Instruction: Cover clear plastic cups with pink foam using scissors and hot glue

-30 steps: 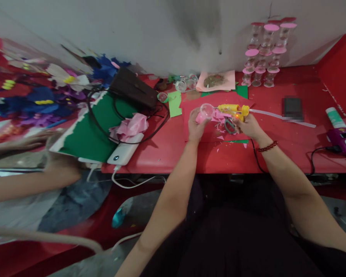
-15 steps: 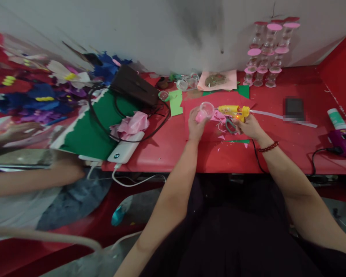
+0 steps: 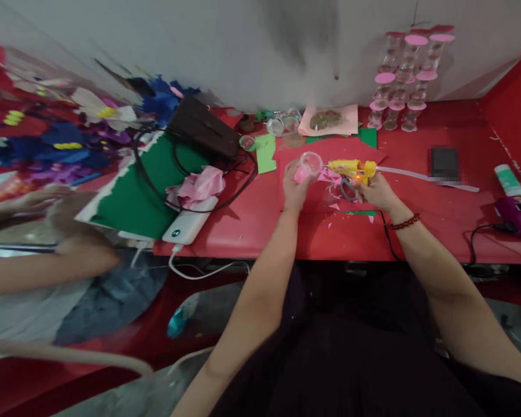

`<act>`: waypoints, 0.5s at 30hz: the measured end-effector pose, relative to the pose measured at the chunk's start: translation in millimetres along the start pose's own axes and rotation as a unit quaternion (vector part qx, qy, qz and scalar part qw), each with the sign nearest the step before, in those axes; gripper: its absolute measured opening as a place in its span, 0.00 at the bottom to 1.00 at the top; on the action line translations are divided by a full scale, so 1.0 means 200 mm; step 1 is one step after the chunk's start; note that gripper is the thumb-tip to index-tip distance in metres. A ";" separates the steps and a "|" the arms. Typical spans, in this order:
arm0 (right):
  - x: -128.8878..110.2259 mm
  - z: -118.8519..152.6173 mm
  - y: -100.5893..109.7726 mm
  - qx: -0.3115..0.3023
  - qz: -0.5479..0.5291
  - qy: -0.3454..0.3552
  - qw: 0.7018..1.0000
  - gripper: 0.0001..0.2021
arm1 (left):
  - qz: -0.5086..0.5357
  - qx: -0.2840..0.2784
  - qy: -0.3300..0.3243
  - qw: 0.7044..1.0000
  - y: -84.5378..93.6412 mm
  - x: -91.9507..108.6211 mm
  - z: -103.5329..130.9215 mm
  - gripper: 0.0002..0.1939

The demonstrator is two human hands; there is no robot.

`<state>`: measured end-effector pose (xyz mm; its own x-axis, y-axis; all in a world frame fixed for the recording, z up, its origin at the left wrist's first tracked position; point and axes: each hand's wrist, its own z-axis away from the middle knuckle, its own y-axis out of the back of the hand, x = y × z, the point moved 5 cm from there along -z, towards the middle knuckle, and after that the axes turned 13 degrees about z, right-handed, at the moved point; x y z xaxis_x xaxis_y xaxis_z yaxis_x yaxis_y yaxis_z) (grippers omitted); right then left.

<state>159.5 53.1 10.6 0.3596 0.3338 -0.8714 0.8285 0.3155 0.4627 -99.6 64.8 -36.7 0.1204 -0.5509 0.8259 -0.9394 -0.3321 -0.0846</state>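
My left hand point(image 3: 294, 184) is closed around a clear plastic cup point(image 3: 311, 163) with a pink part at its lower side. In my right hand point(image 3: 372, 189) I grip a yellow hot glue gun point(image 3: 351, 168) with a small orange light lit. Its nozzle points left and reaches the cup's edge; whether it touches, I cannot tell. A long clear glue stick point(image 3: 410, 174) sticks out of the gun's back end. Below the gun lie scissors point(image 3: 348, 189), partly hidden by my right hand, and pink paper scraps point(image 3: 330, 175) on red paper point(image 3: 293, 155).
Hourglass-like clear cups with pink discs point(image 3: 399, 75) stand stacked at the back right. A brown case point(image 3: 204, 127), a white power bank point(image 3: 190, 223) and pink crumpled paper point(image 3: 204, 188) lie left. Another person's arm point(image 3: 69, 260) rests at far left. A purple device point(image 3: 518, 214) sits right.
My hands, the cup and the glue gun stay almost in place. At far left, the other person's arm has shifted slightly.
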 end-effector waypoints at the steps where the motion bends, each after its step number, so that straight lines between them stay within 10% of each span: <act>1: 0.00 0.00 0.00 -0.001 0.000 0.001 1.000 0.22 | -0.002 0.001 0.000 1.000 0.00 0.00 0.00 0.28; 15: -0.07 0.02 -0.01 -0.020 -0.007 -0.015 1.000 0.15 | -0.003 0.004 0.000 1.000 0.01 -0.02 0.00 0.26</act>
<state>154.5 44.0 20.4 0.3604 0.3027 -0.8823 0.8157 0.3565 0.4556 -101.7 66.4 -39.6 0.1262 -0.5485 0.8266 -0.9359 -0.3421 -0.0841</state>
